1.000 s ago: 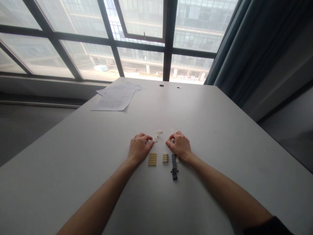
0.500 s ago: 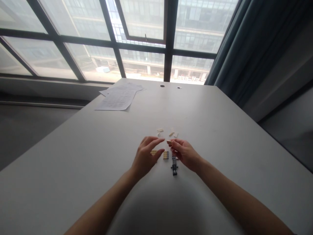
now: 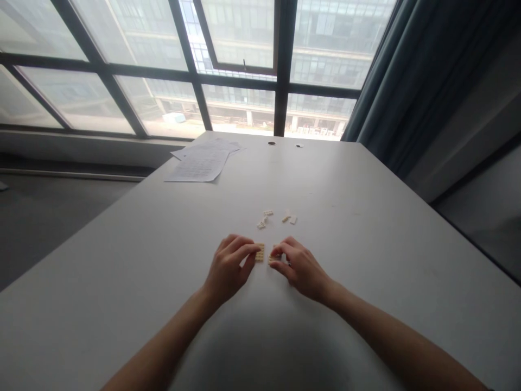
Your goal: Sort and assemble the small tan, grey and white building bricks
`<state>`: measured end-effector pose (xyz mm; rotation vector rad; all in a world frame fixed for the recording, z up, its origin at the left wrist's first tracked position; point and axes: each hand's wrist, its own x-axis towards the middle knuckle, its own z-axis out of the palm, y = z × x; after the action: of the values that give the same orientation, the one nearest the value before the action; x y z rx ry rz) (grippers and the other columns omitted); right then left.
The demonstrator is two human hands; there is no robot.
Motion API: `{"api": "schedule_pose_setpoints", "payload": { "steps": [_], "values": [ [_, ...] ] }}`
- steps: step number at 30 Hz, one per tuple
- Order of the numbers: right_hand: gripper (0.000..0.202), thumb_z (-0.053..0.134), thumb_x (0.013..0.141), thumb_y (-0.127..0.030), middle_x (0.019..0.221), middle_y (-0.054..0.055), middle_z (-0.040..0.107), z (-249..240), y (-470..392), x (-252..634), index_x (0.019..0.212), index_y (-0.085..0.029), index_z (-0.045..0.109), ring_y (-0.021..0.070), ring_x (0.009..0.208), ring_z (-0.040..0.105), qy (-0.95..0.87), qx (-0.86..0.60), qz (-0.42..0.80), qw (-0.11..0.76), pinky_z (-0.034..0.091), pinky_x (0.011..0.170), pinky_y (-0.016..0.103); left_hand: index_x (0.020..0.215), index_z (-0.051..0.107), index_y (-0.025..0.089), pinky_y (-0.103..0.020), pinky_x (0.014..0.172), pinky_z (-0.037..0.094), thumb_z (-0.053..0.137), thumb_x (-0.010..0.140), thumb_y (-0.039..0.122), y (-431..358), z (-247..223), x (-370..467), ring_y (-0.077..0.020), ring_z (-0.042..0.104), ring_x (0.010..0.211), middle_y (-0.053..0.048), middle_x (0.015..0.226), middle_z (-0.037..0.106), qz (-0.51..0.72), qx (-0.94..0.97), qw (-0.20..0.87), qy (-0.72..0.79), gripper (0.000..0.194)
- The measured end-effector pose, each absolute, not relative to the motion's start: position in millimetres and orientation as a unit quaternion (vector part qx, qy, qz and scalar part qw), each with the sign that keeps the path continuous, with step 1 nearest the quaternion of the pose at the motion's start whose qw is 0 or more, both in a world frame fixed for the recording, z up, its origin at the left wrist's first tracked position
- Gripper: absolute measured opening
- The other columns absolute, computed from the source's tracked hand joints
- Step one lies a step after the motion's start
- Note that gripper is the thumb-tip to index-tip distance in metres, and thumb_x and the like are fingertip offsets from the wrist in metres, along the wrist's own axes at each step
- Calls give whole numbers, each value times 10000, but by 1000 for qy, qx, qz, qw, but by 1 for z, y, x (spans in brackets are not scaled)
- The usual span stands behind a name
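Observation:
My left hand (image 3: 230, 265) is closed, thumb and fingers pinching the left side of a tan studded building-brick plate (image 3: 260, 253) low over the white table. Just to the right, my right hand (image 3: 302, 267) curls its thumb and fingers around a second tan studded plate (image 3: 271, 260); part of that plate is hidden under the fingers. A narrow gap separates the two plates. Something small and dark shows beneath my right fingers, too covered to make out.
Beyond my hands lie several small cream brick pieces (image 3: 261, 224) and, to their right, a few pale flat pieces (image 3: 293, 219). Printed papers (image 3: 199, 164) rest at the far left of the white table (image 3: 350, 195). Windows and a dark curtain (image 3: 391, 81) stand behind.
My left hand has moved slightly left and closed on a tan plate. My right hand has lowered from holding up a small tan piece to a plate. The dark grey assembly is no longer plainly visible.

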<state>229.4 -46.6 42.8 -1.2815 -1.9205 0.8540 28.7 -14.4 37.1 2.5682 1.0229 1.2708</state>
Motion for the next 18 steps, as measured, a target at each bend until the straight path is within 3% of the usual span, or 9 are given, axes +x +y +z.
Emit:
{"api": "schedule_pose_setpoints", "payload": {
  "steps": [3, 6, 11, 14, 18],
  "values": [
    [108, 626, 856, -243, 982, 76, 592, 33, -52, 217, 936, -171, 634, 222, 962, 508, -842, -484, 116, 206, 398, 874, 369, 869, 656, 198, -330, 760, 472, 523, 863, 141, -14, 22, 10, -179, 554, 818, -46, 835, 648, 379, 851, 6, 364, 145],
    [97, 598, 871, -244, 956, 81, 601, 23, -56, 207, 903, -159, 634, 227, 953, 511, -866, -473, 59, 148, 404, 861, 364, 901, 651, 200, -338, 771, 457, 517, 866, 132, -17, 13, 5, -183, 543, 826, -44, 843, 647, 347, 868, -4, 356, 155],
    [275, 625, 852, -351, 1015, 88, 597, 27, -37, 221, 1061, -171, 623, 227, 978, 521, -835, -505, 95, 197, 407, 875, 366, 976, 639, 208, -341, 785, 449, 513, 870, 140, -23, 10, 9, -181, 544, 841, -49, 883, 647, 329, 885, 6, 329, 177],
    [261, 622, 849, -316, 1009, 88, 599, 32, -4, 245, 1061, -163, 638, 227, 989, 530, -760, -595, 85, 250, 403, 898, 357, 949, 629, 204, -345, 788, 448, 547, 856, 154, -27, 9, 9, -183, 546, 849, -50, 895, 646, 313, 900, 20, 303, 133],
    [296, 643, 820, -322, 1031, 101, 601, 27, 40, 267, 1065, -156, 659, 236, 983, 544, -694, -678, 60, 234, 401, 894, 351, 997, 622, 218, -348, 804, 446, 573, 844, 158, -30, 6, 10, -182, 550, 866, -46, 924, 649, 292, 917, 33, 269, 171]
  ]
}}
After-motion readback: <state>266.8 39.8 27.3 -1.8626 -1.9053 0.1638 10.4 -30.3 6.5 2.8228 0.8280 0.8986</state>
